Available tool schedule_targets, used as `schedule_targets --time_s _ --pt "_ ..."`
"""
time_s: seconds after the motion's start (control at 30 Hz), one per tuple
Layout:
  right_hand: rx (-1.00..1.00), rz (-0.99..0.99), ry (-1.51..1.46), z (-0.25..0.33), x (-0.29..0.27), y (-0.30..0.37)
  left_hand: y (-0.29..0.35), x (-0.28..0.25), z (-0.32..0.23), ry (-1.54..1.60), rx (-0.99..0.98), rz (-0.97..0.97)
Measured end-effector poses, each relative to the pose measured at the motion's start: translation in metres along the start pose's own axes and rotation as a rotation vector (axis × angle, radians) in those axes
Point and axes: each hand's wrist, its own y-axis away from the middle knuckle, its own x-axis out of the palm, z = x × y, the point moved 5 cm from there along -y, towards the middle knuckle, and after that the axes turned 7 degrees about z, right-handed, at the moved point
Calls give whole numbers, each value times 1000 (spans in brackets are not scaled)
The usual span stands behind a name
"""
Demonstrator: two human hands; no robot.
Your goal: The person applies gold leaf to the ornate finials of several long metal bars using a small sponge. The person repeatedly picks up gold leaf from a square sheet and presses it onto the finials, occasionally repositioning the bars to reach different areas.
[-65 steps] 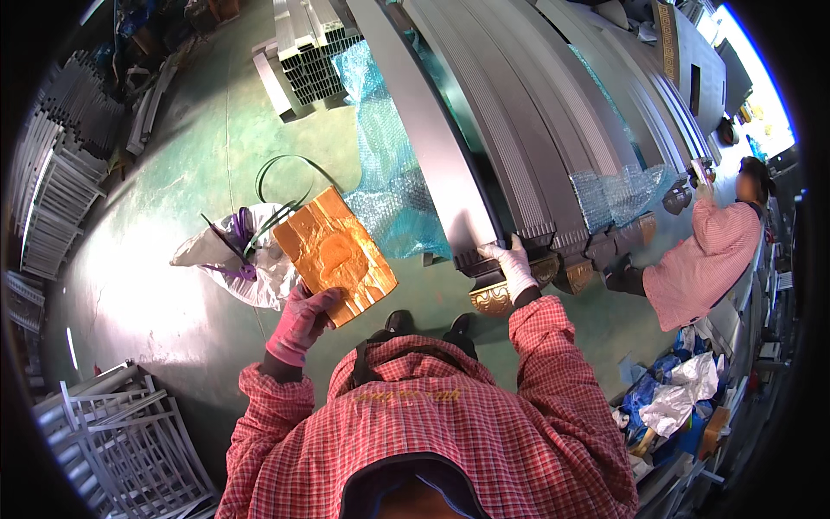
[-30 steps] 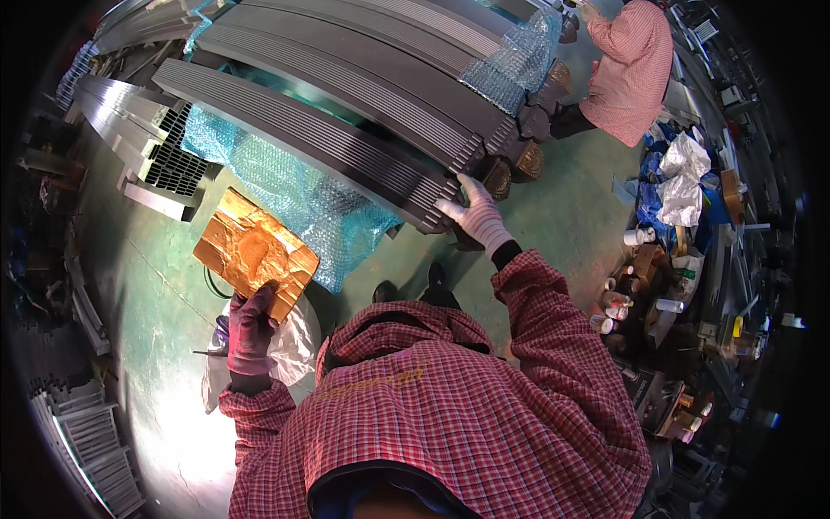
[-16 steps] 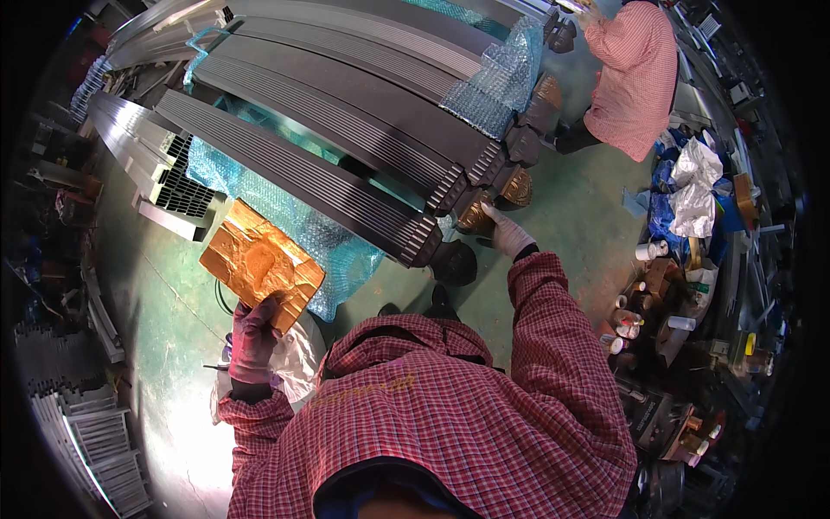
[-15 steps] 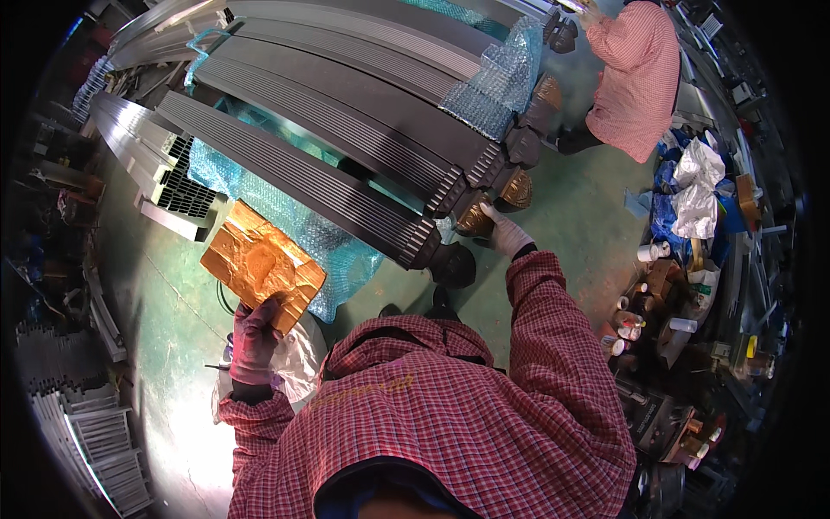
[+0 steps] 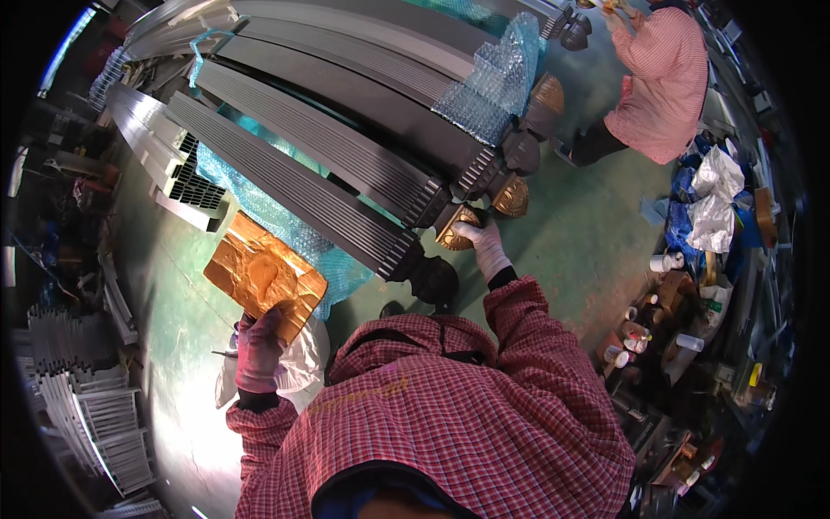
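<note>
**Right thumb on a gilded post end, gold board in the left hand**

Long dark grooved posts (image 5: 290, 180) lie side by side, fanning toward the person over a green floor (image 5: 571, 251); what bears them is hidden. A co-worker in a checked smock (image 5: 664, 82) stands at the far right, well apart. Blue bubble wrap (image 5: 346, 275) spreads beneath the nearest post, and another piece (image 5: 497, 86) drapes across posts farther off. Bundled silver tubes (image 5: 143, 130) lie to the left, and a pale crumpled bag (image 5: 303, 350) sits behind the left wrist.

The rectangular gold-coated board (image 5: 268, 264) is held out at the left, beside the bubble wrap and apart from the posts. The left hand (image 5: 259, 346) pinches its near corner, thumb on the coated face. The second post ends in a gold cap (image 5: 454, 229); the right hand (image 5: 488, 249) is there, its thumb against the gold face — whether the fingers close round the cap cannot be told. The nearest post's cap (image 5: 434, 281) is dark.

The step in hand looks like close handwork at that gold cap. The next move probably calls for a light, controlled right thumb — and a steady left hand, keeping the board clear of the dark posts.
</note>
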Motion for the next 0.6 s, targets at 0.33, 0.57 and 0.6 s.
schedule_targets --time_s 0.33,0.57,0.6 --pt "-128 -24 64 18 19 6 2 4 2 6 38 -7" --pt "-500 -68 766 11 11 10 -2 15 -4 -39 27 -85" --pt "-434 -64 805 13 15 18 -4 14 -4 -43 31 -76"
